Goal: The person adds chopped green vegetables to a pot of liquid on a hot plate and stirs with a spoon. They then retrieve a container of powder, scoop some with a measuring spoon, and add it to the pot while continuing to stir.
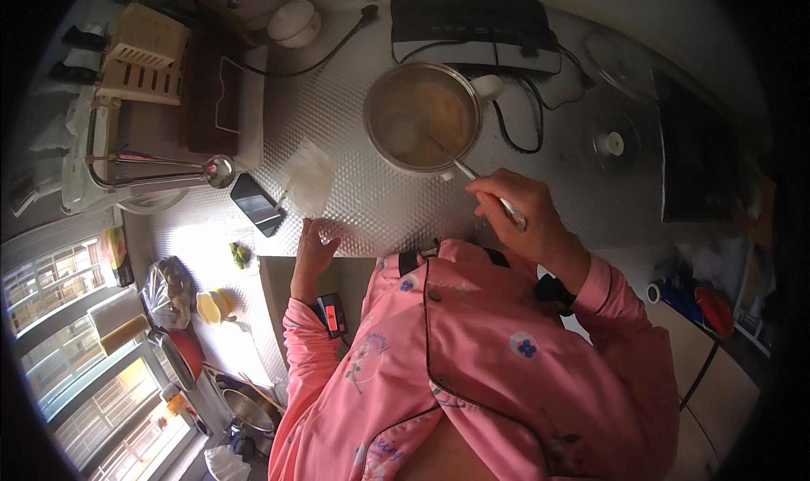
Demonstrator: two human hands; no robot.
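Note:
A round pot (369,134) with a pale handle stands on the embossed metallic counter covering, holding cloudy brownish liquid. Something round and pale, too blurred to identify, shows in the liquid's left part. My right hand (522,212) grips the handle of a metal utensil (467,168), perhaps a spoon; its lower end dips into the pot. At the counter's front edge, my left hand (314,247) rests with its thumb apart and nothing held. Just beyond its fingertips lies a crumpled, translucent plastic bag (310,176). A dark smartphone (257,204) lies left of the bag.
A black appliance (471,22) with cords sits behind the pot. A glass lid (614,143) and a dark panel (702,152) are to the right. Ladles (218,171) and a knife rack (142,54) stand left, a white bowl (295,23) at the back.

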